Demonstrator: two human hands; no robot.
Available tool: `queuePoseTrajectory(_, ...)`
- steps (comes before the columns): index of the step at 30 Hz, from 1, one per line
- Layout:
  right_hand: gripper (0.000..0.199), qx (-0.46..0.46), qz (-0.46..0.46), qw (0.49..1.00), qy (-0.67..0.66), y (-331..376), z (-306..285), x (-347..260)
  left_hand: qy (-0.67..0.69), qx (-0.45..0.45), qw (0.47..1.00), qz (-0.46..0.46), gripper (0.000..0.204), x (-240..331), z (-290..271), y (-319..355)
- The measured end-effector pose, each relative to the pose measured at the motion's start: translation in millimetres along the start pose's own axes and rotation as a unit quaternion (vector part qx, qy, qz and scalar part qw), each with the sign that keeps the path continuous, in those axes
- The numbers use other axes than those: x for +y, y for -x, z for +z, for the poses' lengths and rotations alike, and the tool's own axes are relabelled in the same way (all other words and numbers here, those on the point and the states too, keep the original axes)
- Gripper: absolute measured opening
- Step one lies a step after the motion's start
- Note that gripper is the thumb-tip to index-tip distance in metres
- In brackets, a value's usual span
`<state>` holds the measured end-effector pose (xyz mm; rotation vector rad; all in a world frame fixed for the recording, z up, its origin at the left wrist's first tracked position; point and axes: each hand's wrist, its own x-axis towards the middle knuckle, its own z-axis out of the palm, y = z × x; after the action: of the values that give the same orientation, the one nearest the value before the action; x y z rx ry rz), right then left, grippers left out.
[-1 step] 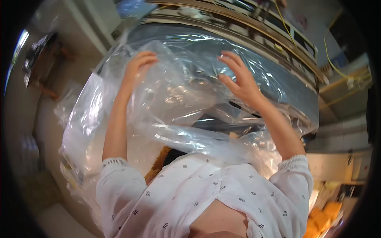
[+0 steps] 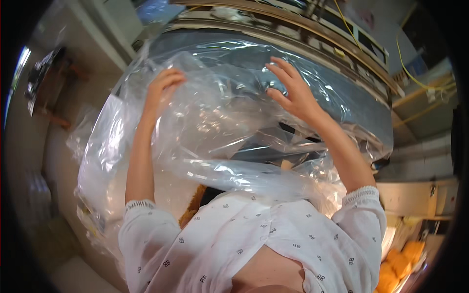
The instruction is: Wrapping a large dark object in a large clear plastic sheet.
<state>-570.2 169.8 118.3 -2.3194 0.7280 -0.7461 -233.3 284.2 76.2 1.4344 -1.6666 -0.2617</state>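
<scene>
A large sheet of clear, crinkled plastic film spreads in front of me over a grey-blue surface and bunches toward my waist. My left hand is at its far left part, fingers bent and held together, with film gathered at the fingertips. Farther right, my right hand hovers above the film, thumb and fingers apart and nothing between them. Dark patches and a small tan piece show beneath or between the folds, partly hidden by glare.
Beyond the film runs a long wooden rail with a frame behind it. A yellow cord hangs at the far right. Orange items lie at the lower right. At the left, a small stand is on the floor.
My left hand has shifted slightly left and toward me. My right hand has moved slightly left and away, its fingers still apart. The film has changed little.
</scene>
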Motion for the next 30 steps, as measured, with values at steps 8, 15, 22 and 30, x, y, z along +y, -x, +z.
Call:
queuePoseTrajectory(8, 0.057, -0.057, -0.042, 0.955, 0.287, 40, -4, 68, -0.066, -0.186, 0.967, -0.16, 0.03, 6, -14, 55)
queuePoseTrajectory(15, 0.053, -0.011, -0.046, 0.955, 0.294, 38, -1, 82, -0.083, -0.105, 0.987, -0.086, 0.024, 72, 8, -40)
queuePoseTrajectory(22, 0.052, -0.002, -0.053, 0.958, 0.283, 39, 1, 78, -0.203, -0.235, 0.95, -0.044, 0.023, 70, 112, -81)
queuePoseTrajectory(30, 0.051, -0.008, -0.035, 0.967, 0.252, 35, -5, 76, 0.11, -0.179, 0.97, -0.126, 0.016, 67, 116, -80)
